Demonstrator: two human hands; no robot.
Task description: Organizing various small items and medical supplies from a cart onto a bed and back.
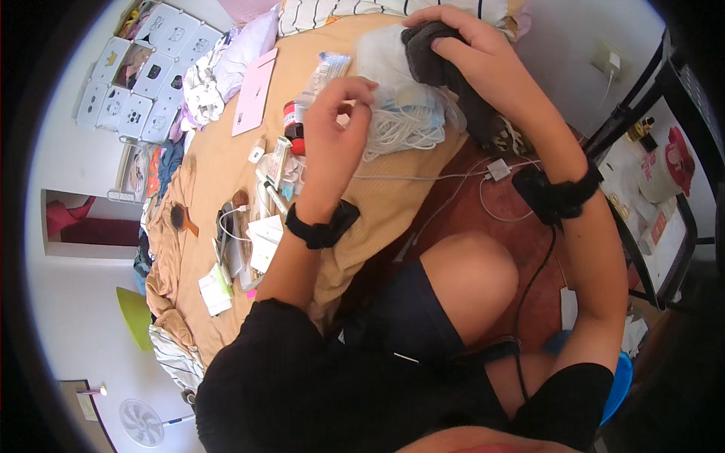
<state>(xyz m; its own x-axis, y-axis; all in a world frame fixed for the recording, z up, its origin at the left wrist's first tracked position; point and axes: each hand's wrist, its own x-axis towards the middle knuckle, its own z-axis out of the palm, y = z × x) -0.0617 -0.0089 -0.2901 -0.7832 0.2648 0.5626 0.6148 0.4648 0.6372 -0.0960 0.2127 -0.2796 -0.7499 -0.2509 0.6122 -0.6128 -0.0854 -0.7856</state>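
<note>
My right hand [476,48], at the upper right, grips a dark grey cloth [433,56] that hangs down past the bed's edge. My left hand [340,127] is raised over the bed with its fingers curled, and nothing shows in it. Between the hands lies a clear plastic bag of face masks [405,127] with white ear loops. A packet in clear wrap [331,68] and a dark bottle with a red and white label [293,119] lie just beyond my left hand.
On the tan bedspread [396,206] are a pink laptop-like panel [255,93], a hairbrush [184,219], papers [266,240] and small items. A white cable [447,176] runs off the bed to an adapter. At right stands a black-framed shelf [685,243] with a jug [668,170].
</note>
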